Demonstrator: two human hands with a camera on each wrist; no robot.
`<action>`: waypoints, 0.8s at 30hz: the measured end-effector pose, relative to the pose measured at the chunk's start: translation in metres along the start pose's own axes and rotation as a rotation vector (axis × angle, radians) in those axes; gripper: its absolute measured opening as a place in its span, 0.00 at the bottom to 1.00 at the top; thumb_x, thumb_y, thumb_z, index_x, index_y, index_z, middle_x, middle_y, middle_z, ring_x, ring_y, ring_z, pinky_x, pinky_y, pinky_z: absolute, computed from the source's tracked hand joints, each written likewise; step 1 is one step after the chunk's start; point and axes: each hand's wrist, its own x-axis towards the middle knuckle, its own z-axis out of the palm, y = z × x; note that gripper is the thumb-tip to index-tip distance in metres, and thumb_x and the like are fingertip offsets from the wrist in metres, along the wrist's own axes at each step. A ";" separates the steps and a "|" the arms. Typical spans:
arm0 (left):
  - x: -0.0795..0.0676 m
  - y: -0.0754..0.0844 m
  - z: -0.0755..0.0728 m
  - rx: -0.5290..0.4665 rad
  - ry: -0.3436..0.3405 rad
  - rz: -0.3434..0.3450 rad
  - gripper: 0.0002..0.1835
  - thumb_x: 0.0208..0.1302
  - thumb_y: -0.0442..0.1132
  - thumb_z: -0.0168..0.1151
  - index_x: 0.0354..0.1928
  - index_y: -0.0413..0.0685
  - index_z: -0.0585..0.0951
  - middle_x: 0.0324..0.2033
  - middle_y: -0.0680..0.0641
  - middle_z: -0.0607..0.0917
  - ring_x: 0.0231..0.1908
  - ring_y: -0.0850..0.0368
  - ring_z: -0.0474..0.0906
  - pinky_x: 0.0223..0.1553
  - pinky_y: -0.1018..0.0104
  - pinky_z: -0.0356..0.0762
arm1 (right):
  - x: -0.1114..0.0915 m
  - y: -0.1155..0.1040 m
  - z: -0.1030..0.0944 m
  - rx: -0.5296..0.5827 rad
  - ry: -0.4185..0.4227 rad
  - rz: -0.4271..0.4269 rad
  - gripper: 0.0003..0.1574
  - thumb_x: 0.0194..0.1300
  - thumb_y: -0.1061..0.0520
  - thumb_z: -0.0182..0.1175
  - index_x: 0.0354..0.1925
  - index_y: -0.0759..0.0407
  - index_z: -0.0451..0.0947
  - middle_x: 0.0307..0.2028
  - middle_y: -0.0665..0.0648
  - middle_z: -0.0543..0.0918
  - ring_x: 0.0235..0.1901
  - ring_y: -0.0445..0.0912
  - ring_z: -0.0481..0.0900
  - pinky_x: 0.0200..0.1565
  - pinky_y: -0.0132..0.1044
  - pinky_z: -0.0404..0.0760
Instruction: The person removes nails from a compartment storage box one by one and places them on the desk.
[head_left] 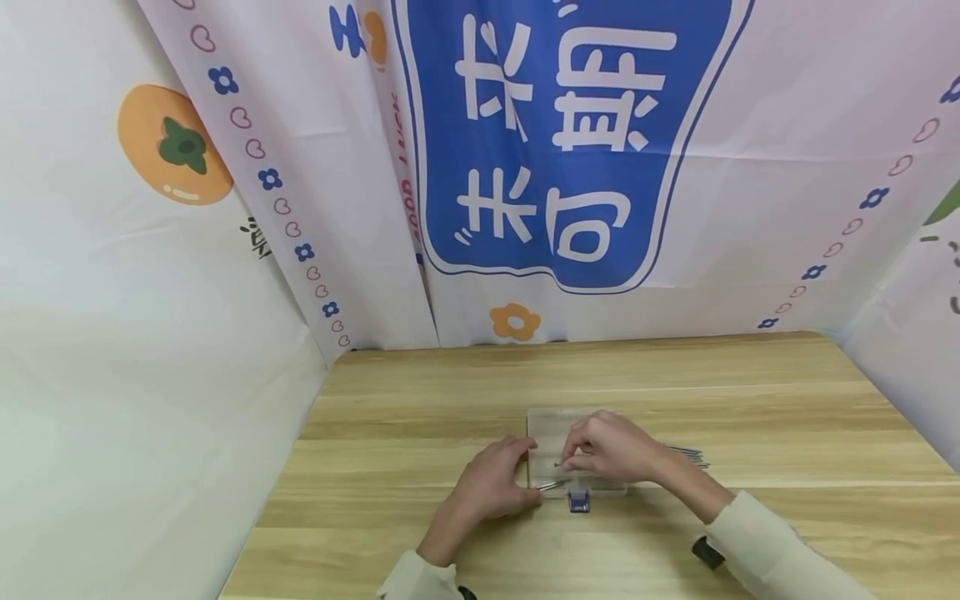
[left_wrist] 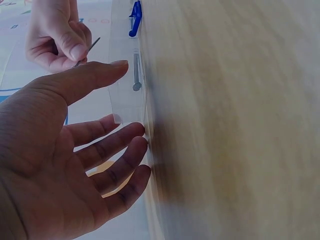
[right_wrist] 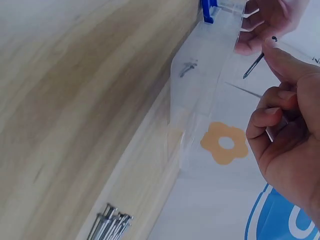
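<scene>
My right hand [head_left: 611, 446] pinches a nail [right_wrist: 254, 66] between thumb and fingertips above a clear plastic box [head_left: 543, 425]. In the left wrist view the thin shaft of that nail [left_wrist: 94, 44] sticks out past the thumb. My left hand [head_left: 495, 479] is spread at the box's left side, fingertips right at its edge and thumb near the front corner. It holds nothing. Several nails [head_left: 551, 485] lie inside the box near the front. A blue latch [head_left: 578, 502] hangs at the box's front edge.
A bundle of loose nails [head_left: 688, 455] lies on the wooden table [head_left: 390, 467] to the right of the box, partly behind the right wrist. Printed cloth [head_left: 480, 308] hangs along the table's back edge, and pale cloth walls [head_left: 150, 375] stand at both sides.
</scene>
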 end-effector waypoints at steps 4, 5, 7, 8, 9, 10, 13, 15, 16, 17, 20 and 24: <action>0.000 0.000 -0.001 -0.004 0.002 0.000 0.39 0.54 0.49 0.83 0.68 0.47 0.81 0.54 0.49 0.87 0.53 0.52 0.84 0.54 0.54 0.84 | -0.005 0.002 -0.003 0.002 0.002 0.030 0.04 0.70 0.52 0.73 0.36 0.47 0.92 0.28 0.35 0.83 0.22 0.29 0.66 0.24 0.25 0.68; 0.000 0.000 -0.001 -0.006 0.002 -0.001 0.39 0.54 0.49 0.83 0.68 0.47 0.81 0.54 0.49 0.87 0.53 0.51 0.84 0.54 0.53 0.84 | -0.006 0.002 -0.003 0.001 0.003 0.037 0.04 0.70 0.51 0.73 0.36 0.47 0.92 0.28 0.35 0.83 0.22 0.29 0.66 0.25 0.25 0.68; 0.000 0.001 -0.001 -0.009 0.004 -0.002 0.39 0.53 0.49 0.83 0.68 0.47 0.81 0.55 0.49 0.87 0.53 0.50 0.84 0.55 0.52 0.84 | -0.009 0.003 -0.006 -0.011 0.007 0.045 0.06 0.70 0.50 0.73 0.36 0.48 0.92 0.28 0.34 0.83 0.23 0.29 0.67 0.25 0.25 0.69; 0.000 0.001 -0.001 -0.010 0.004 -0.004 0.39 0.53 0.49 0.83 0.68 0.47 0.81 0.55 0.49 0.87 0.54 0.50 0.84 0.55 0.52 0.84 | -0.011 0.003 -0.007 -0.019 0.010 0.047 0.06 0.70 0.50 0.73 0.36 0.48 0.92 0.28 0.34 0.83 0.23 0.29 0.67 0.26 0.25 0.70; 0.000 0.001 0.000 -0.011 0.004 -0.006 0.39 0.53 0.49 0.83 0.68 0.47 0.81 0.55 0.49 0.87 0.54 0.50 0.84 0.56 0.51 0.84 | -0.013 0.004 -0.009 -0.024 0.013 0.051 0.05 0.70 0.50 0.73 0.36 0.48 0.92 0.29 0.35 0.84 0.23 0.29 0.68 0.26 0.25 0.70; 0.000 0.001 0.000 -0.012 0.004 -0.007 0.39 0.53 0.49 0.83 0.68 0.47 0.81 0.56 0.49 0.87 0.54 0.50 0.84 0.56 0.51 0.84 | -0.014 0.005 -0.010 -0.033 0.019 0.052 0.05 0.69 0.51 0.73 0.36 0.48 0.92 0.29 0.35 0.84 0.24 0.29 0.68 0.26 0.26 0.71; 0.001 0.000 0.001 -0.012 0.001 -0.011 0.40 0.53 0.49 0.83 0.69 0.48 0.80 0.57 0.49 0.86 0.56 0.49 0.84 0.58 0.50 0.84 | -0.020 0.010 -0.014 -0.056 0.032 0.061 0.04 0.69 0.51 0.73 0.36 0.47 0.92 0.29 0.34 0.84 0.24 0.29 0.68 0.27 0.26 0.71; 0.001 0.000 0.001 -0.012 -0.003 -0.012 0.40 0.54 0.49 0.83 0.69 0.48 0.80 0.58 0.49 0.86 0.57 0.48 0.83 0.59 0.49 0.84 | -0.025 0.014 -0.016 -0.060 0.038 0.064 0.04 0.69 0.52 0.73 0.36 0.47 0.91 0.29 0.35 0.85 0.25 0.29 0.68 0.27 0.27 0.72; 0.002 -0.001 0.001 -0.012 -0.005 -0.011 0.39 0.54 0.49 0.83 0.69 0.49 0.80 0.58 0.48 0.86 0.57 0.48 0.83 0.59 0.48 0.83 | -0.027 0.016 -0.016 -0.063 0.040 0.066 0.04 0.69 0.52 0.73 0.36 0.47 0.91 0.30 0.35 0.85 0.25 0.29 0.68 0.27 0.27 0.72; 0.002 -0.001 0.001 -0.012 -0.008 -0.011 0.39 0.55 0.49 0.83 0.69 0.49 0.80 0.59 0.48 0.86 0.58 0.48 0.83 0.59 0.48 0.83 | -0.030 0.018 -0.017 -0.064 0.041 0.067 0.03 0.69 0.52 0.73 0.36 0.46 0.91 0.31 0.36 0.86 0.24 0.28 0.68 0.27 0.27 0.72; 0.002 -0.001 0.001 -0.013 -0.012 -0.009 0.39 0.55 0.49 0.83 0.69 0.49 0.80 0.59 0.48 0.86 0.58 0.48 0.83 0.60 0.48 0.83 | -0.038 0.025 -0.018 -0.068 0.047 0.064 0.03 0.69 0.54 0.73 0.36 0.46 0.91 0.33 0.38 0.89 0.25 0.27 0.70 0.29 0.26 0.75; 0.001 -0.002 0.002 -0.014 -0.010 -0.008 0.39 0.55 0.49 0.83 0.69 0.48 0.80 0.57 0.49 0.86 0.57 0.49 0.83 0.59 0.49 0.83 | -0.047 0.031 -0.022 -0.082 0.060 0.056 0.04 0.69 0.55 0.73 0.35 0.46 0.91 0.35 0.40 0.90 0.26 0.27 0.72 0.30 0.26 0.76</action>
